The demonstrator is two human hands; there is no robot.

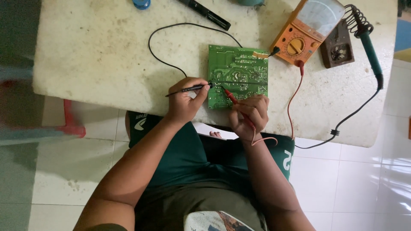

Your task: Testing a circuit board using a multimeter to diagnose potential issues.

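The board (pixel 238 77), green and solder side up, lies flat on the worn white table (pixel 85 55), close to the edge nearest the person.

At the board's near right corner the right hand (pixel 250 115) rests, fingers curled together and pinching the red probe (pixel 233 100), whose tip slants up onto the board's lower middle. Its red lead (pixel 291 107) loops off the table edge and climbs right of the board.

At the board's left edge the left hand (pixel 185 102) grips the black probe (pixel 188 89) between thumb and bent fingers, held level, tip touching the board's left side. Its black lead (pixel 162 36) arcs away left of the board, then back over its far edge.

Just beyond the board's far right corner sits the orange meter (pixel 306 30), both leads plugged in. Right of that stand a brown holder (pixel 338 47) and a green-handled soldering iron (pixel 370 51) in its coil.
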